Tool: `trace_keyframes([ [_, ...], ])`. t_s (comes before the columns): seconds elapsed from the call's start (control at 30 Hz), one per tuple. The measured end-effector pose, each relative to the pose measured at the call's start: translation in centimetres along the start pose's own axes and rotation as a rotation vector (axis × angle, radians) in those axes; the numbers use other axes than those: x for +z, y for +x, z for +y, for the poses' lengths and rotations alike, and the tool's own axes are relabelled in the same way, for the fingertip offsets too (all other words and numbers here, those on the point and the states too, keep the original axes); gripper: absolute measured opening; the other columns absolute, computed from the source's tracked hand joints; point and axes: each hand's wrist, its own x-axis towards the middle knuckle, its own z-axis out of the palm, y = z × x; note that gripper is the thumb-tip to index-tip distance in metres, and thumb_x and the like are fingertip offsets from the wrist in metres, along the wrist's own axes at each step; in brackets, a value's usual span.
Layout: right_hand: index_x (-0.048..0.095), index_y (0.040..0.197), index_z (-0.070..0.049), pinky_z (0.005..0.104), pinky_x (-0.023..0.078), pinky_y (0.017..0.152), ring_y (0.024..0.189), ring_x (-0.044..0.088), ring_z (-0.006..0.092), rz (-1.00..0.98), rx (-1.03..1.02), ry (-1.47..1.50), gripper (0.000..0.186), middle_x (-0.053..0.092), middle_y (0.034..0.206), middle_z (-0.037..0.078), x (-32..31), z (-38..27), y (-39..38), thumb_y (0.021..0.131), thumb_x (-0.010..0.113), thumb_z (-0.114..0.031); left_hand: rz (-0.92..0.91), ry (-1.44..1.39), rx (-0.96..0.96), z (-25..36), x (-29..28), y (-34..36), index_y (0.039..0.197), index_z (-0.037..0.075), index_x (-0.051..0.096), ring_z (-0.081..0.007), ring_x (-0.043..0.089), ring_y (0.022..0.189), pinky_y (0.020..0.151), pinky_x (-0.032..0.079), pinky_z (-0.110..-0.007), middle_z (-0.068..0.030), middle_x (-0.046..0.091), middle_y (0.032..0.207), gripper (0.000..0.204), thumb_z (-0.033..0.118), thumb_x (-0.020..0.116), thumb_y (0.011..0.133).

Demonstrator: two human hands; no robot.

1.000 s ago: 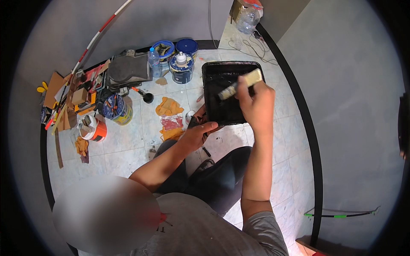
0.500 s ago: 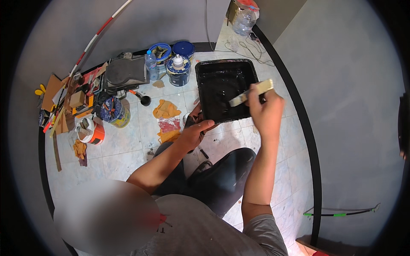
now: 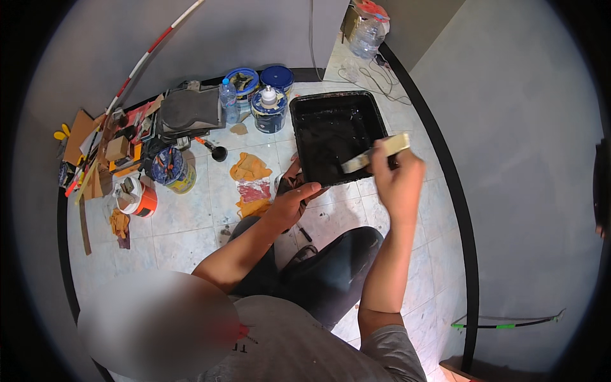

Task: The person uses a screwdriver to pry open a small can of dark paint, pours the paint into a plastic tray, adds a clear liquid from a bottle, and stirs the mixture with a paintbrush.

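A deep black rectangular tray [image 3: 335, 177], wet and dark inside, is tilted in front of me. My left hand [image 3: 299, 196] grips its near left corner, thumb on the rim and fingers underneath. In my right hand [image 3: 401, 181] is a flat cream-coloured tool [image 3: 398, 142]. Its smeared, pale far end reaches over the inside of the tray, near the right wall. Whether it is a scraper or a brush I cannot tell. Below the tray, a small dark-handled tool [image 3: 305, 233] lies on the tiles by my leg.
Paint buckets [image 3: 268, 114] and a water bottle [image 3: 228, 99] stand beyond, left of the tray. Orange cloths [image 3: 250, 167] and a black-tipped brush [image 3: 217, 153] lie on the floor. Farther left are an orange bucket [image 3: 145, 200] and piled tools. A grey wall [image 3: 528, 191] rises on the right.
The tool's smeared end has shifted slightly down inside the tray, with my right hand a little lower. My left hand keeps its grip; the whole view has shifted slightly.
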Motion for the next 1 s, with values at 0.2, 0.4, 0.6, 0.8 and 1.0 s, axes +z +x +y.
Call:
trace_keyframes([
  [0.2, 0.07, 0.083, 0.006, 0.0406, 0.047, 0.054, 0.056, 0.067, 0.031, 0.056, 0.031, 0.083, 0.026, 0.066, 0.069, 0.022, 1.6, 0.4, 0.1, 0.097, 0.082, -0.013, -0.029, 0.284, 0.069, -0.1, -1.8, -0.3, 0.147, 0.005, 0.06, -0.0258, 0.067, 0.134, 0.114, 0.055, -0.036, -0.0152, 0.068, 0.143, 0.039, -0.001, 0.061, 0.109],
  [0.4, 0.066, 0.077, 0.003, 0.0387, 0.045, 0.052, 0.054, 0.066, 0.0306, 0.024, -0.028, 0.038, 0.032, 0.065, 0.068, 0.02, 3.3, 0.2, 0.2, 0.097, 0.082, -0.014, -0.024, -0.053, 0.017, 1.8, 0.6, 0.2, 0.16, 0.003, 0.045, -0.0265, 0.065, 0.139, 0.122, 0.053, -0.045, -0.0139, 0.063, 0.152, 0.061, 0.004, 0.067, 0.103],
  [0.6, 0.067, 0.077, 0.004, 0.0368, 0.045, 0.05, 0.05, 0.064, 0.0249, -0.007, -0.147, 0.03, 0.031, 0.066, 0.064, 0.018, 4.6, -0.1, -0.2, 0.098, 0.081, -0.014, -0.022, 0.012, 0.016, 2.2, 0.0, 0.0, 0.16, 0.002, 0.043, -0.0271, 0.064, 0.14, 0.123, 0.053, -0.046, -0.0144, 0.063, 0.152, 0.06, 0.005, 0.065, 0.104],
  [0.8, 0.065, 0.079, 0.005, 0.0382, 0.046, 0.053, 0.052, 0.063, 0.032, 0.006, -0.03, 0.112, 0.031, 0.065, 0.066, 0.019, 4.0, -0.9, 0.2, 0.097, 0.081, -0.013, -0.006, 0.022, 0.007, 1.3, -0.2, -0.2, 0.161, 0.004, 0.042, -0.027, 0.065, 0.139, 0.123, 0.053, -0.046, -0.0132, 0.064, 0.151, 0.063, 0.007, 0.067, 0.104],
  [1.0, 0.063, 0.078, 0.005, 0.044, 0.047, 0.056, 0.059, 0.065, 0.0399, -0.018, 0.121, 0.109, 0.031, 0.063, 0.07, 0.023, 3.0, 0.0, 0.1, 0.096, 0.082, -0.012, -0.037, -0.001, -0.003, 1.2, 1.2, -0.1, 0.16, 0.003, 0.044, -0.0275, 0.064, 0.141, 0.124, 0.051, -0.046, -0.014, 0.063, 0.153, 0.063, 0.008, 0.067, 0.102],
])
